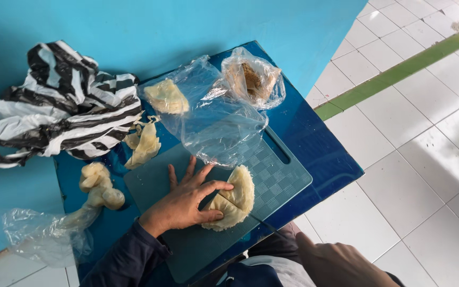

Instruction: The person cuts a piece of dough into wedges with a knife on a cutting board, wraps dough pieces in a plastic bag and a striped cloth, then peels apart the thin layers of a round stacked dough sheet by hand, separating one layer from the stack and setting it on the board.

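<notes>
**Pale lump part-cut on the board, one hand steadying it**

Head view: In the lower middle of the frame a pale, cream-coloured lump lies on a grey-green cutting board, which sits on a dark blue surface. The lump shows a seam or cut line across it, so the cutting looks begun but not finished; it is not yet in separate pieces as far as can be told. A thin dark blade runs from the lump's lower edge toward the bottom of the frame.

The left hand lies flat on the board with its grip half spread: thumb and forefinger curve around the lump's left side and touch it, while the other fingers fan out on the board. The right hand sits at the bottom right of the frame, seen from the back; it appears curled toward the blade's near end, but whether its grip is pressed around a handle cannot be told.

More seems left to do. Another pale piece waits inside a clear plastic bag at upper centre, thin scraps lie at the board's upper left corner, and a knobbly piece trails from a second clear bag at lower left. A black-and-white striped bag is crumpled at upper left, and a small bag of brown material rests at the top centre.
</notes>
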